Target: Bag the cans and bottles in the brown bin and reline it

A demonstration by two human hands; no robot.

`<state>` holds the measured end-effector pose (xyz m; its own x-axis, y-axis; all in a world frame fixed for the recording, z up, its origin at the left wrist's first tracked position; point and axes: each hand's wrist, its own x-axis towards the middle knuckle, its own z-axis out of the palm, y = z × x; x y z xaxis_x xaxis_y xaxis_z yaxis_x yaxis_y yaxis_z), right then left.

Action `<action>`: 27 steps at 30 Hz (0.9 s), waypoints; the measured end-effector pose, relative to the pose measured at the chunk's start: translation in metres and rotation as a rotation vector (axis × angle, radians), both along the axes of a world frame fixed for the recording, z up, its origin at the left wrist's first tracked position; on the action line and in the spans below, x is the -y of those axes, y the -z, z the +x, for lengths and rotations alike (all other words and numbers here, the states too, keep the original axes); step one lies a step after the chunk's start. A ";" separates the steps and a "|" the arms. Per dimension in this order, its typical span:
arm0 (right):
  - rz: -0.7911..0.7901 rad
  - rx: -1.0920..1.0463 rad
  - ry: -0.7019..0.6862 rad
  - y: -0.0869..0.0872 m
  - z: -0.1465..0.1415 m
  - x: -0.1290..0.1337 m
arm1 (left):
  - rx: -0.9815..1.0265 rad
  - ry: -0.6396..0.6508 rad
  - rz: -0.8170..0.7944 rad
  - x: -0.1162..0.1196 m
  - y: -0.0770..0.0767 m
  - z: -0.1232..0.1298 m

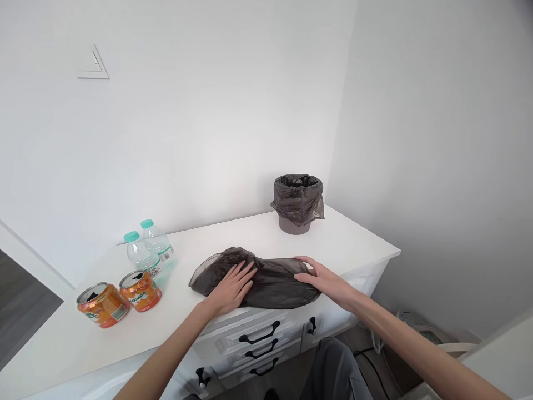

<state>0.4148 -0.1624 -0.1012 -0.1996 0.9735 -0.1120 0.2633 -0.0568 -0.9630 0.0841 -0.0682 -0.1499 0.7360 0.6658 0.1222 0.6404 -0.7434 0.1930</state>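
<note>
Dark, see-through plastic bag, thin and crumpled, lies at the front of a white countertop, its near side reaching the front edge. Its right-hand stretch is spread fairly smooth, while the end toward nine o'clock is bunched into folds, so the spreading looks partly done and that rumpled end appears to be what is left. The left hand rests palm down on the bunched part, coming in from seven o'clock, its fingers extended and slightly parted, gripping nothing. The right hand meets the bag's three o'clock end, thumb and fingers curved apart around its edge; whether they pinch the film I cannot tell. No mouth of the bag can be made out. At one o'clock from the bag, well apart from it, stands a small round grey-brown bin, upright and already fitted with a dark plastic liner folded down over its rim. Toward ten o'clock are two clear plastic bottles with turquoise caps, and at nine o'clock two orange metal drink cans, their tops opened; neither hand touches any of these. At six o'clock, black curved handles mark the white drawers below.
</note>
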 end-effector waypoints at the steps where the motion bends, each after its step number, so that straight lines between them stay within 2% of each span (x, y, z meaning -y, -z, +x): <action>1: -0.016 -0.101 -0.014 -0.011 -0.005 0.010 | 0.005 0.074 -0.005 0.007 -0.003 0.004; 4: -0.042 -0.304 -0.065 -0.041 -0.033 0.019 | 0.033 0.247 0.011 0.030 -0.012 0.020; 7: -0.144 -0.468 -0.106 -0.053 -0.076 -0.006 | 0.060 0.314 0.051 0.049 -0.015 0.031; 10: -0.318 -0.491 -0.096 -0.044 -0.118 -0.041 | 0.064 0.248 0.067 0.066 -0.012 0.019; 14: -0.414 -0.387 -0.075 -0.015 -0.154 -0.069 | 0.065 0.161 0.142 0.098 0.002 -0.028; 17: -0.405 -0.343 -0.001 0.006 -0.166 -0.074 | 0.187 0.050 0.284 0.124 0.018 -0.058; 19: -0.394 -0.372 0.024 0.014 -0.170 -0.073 | 0.282 -0.057 0.372 0.132 0.027 -0.065; 21: -0.384 -0.400 0.017 0.016 -0.171 -0.071 | 0.289 -0.090 0.386 0.129 0.030 -0.060; 24: -0.329 -0.345 -0.008 0.010 -0.166 -0.063 | 0.204 -0.046 0.305 0.111 0.023 -0.042; 25: -0.269 -0.282 -0.027 0.007 -0.160 -0.059 | 0.194 -0.027 0.278 0.105 0.020 -0.036; 27: -0.039 -0.072 -0.133 0.001 -0.143 -0.048 | 0.223 0.004 0.214 0.097 0.014 -0.028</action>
